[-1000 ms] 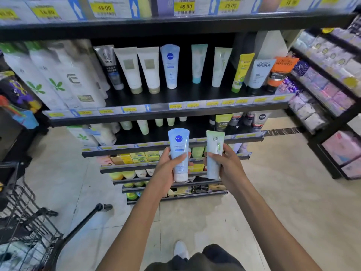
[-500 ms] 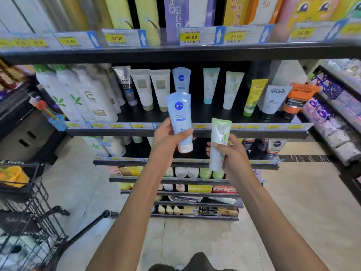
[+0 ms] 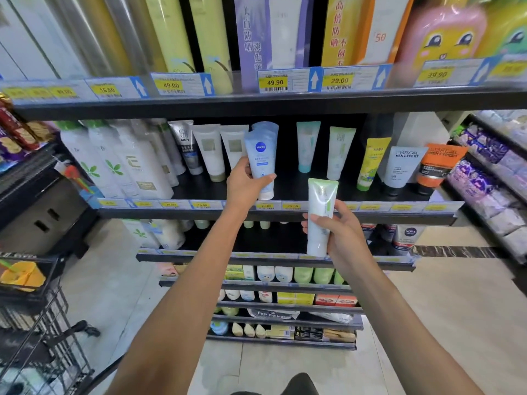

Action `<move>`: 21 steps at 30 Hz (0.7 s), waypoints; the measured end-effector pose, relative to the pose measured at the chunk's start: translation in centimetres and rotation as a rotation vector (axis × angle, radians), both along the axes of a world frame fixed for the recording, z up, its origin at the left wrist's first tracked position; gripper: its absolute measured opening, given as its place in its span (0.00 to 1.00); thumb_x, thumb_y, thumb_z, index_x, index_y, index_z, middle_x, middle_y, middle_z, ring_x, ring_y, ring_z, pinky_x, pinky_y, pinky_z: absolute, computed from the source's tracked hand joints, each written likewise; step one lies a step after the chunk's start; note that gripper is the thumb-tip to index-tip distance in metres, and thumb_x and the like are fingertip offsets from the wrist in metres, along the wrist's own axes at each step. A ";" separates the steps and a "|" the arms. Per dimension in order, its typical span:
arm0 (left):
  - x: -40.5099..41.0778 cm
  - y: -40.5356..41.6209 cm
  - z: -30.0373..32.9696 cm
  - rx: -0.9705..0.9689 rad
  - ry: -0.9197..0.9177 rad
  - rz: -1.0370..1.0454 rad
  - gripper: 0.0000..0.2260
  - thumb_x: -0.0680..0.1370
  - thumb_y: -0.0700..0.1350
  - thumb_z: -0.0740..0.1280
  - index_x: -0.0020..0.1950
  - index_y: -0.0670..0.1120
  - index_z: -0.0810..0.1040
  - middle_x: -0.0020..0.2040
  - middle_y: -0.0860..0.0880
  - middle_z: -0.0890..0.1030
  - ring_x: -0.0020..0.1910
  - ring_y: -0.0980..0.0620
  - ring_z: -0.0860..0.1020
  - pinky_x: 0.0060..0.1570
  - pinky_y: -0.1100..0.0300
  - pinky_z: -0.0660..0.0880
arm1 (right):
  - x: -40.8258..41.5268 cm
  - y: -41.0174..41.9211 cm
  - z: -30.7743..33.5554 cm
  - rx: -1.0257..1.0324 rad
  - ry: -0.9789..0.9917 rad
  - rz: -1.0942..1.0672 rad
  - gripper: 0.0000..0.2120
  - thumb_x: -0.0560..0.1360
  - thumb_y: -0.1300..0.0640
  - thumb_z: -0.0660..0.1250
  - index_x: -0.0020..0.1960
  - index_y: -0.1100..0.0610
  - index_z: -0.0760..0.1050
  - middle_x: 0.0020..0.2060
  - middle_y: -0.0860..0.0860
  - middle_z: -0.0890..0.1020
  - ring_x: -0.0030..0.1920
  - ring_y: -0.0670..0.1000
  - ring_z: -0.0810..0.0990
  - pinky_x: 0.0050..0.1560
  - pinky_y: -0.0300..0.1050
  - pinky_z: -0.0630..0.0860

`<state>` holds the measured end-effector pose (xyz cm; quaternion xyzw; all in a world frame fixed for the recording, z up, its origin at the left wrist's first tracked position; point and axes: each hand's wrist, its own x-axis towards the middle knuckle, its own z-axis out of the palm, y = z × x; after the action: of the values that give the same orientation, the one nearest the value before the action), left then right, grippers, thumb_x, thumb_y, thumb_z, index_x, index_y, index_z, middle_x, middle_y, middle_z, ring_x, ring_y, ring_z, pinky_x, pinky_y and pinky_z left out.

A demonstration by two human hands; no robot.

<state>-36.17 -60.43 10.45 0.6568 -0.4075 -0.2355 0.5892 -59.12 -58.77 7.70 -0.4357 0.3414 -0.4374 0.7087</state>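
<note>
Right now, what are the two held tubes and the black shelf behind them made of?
Blue Nivea tube: likely soft squeeze plastic, satin; flat crimped top, white cap. Green-white tube: same kind of plastic, slightly glossier; soft highlight down its face. Black shelf: probably painted metal, matte; thin rigid edge, but unconfirmed.

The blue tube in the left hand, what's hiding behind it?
A second blue tube stands on the shelf right behind the held tube. Only its top peeks out; the rest is covered.
</note>
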 end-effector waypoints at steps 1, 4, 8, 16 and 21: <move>0.2 -0.4 -0.5 0.015 -0.021 0.009 0.22 0.71 0.42 0.80 0.62 0.46 0.76 0.54 0.50 0.84 0.53 0.53 0.83 0.52 0.55 0.83 | 0.0 -0.1 -0.1 0.002 -0.001 -0.002 0.22 0.76 0.67 0.72 0.68 0.54 0.75 0.59 0.62 0.82 0.51 0.60 0.85 0.52 0.53 0.82; 0.5 -1.3 -1.3 0.054 -0.097 0.020 0.21 0.71 0.41 0.80 0.60 0.46 0.76 0.55 0.48 0.84 0.53 0.52 0.83 0.53 0.53 0.83 | 0.0 -0.4 -0.4 0.010 0.007 -0.012 0.21 0.76 0.67 0.72 0.67 0.54 0.75 0.58 0.62 0.83 0.51 0.59 0.86 0.51 0.53 0.82; 0.5 -2.2 -1.4 0.088 -0.137 0.031 0.22 0.70 0.41 0.80 0.61 0.45 0.76 0.56 0.48 0.84 0.54 0.51 0.83 0.52 0.55 0.82 | 0.2 -0.7 -1.1 0.024 0.021 -0.017 0.22 0.76 0.67 0.73 0.67 0.54 0.75 0.58 0.63 0.83 0.51 0.60 0.86 0.51 0.53 0.82; 1.3 -3.9 -1.5 0.121 -0.190 0.040 0.23 0.70 0.41 0.80 0.61 0.44 0.75 0.57 0.47 0.83 0.56 0.49 0.82 0.53 0.55 0.81 | 0.5 -0.7 -1.8 0.045 0.017 -0.012 0.22 0.75 0.67 0.73 0.67 0.54 0.76 0.59 0.64 0.82 0.51 0.61 0.85 0.50 0.50 0.83; 1.5 -4.6 -1.4 0.148 -0.225 0.051 0.23 0.70 0.42 0.80 0.61 0.44 0.74 0.58 0.47 0.82 0.57 0.48 0.81 0.53 0.54 0.80 | 0.3 -0.8 -2.1 0.040 0.033 -0.023 0.23 0.77 0.67 0.72 0.69 0.53 0.74 0.57 0.62 0.84 0.52 0.61 0.86 0.55 0.56 0.83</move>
<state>-34.66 -65.03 9.01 0.7307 -0.4360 -0.1746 0.4955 -58.82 -59.58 5.60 -0.4244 0.3668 -0.4316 0.7065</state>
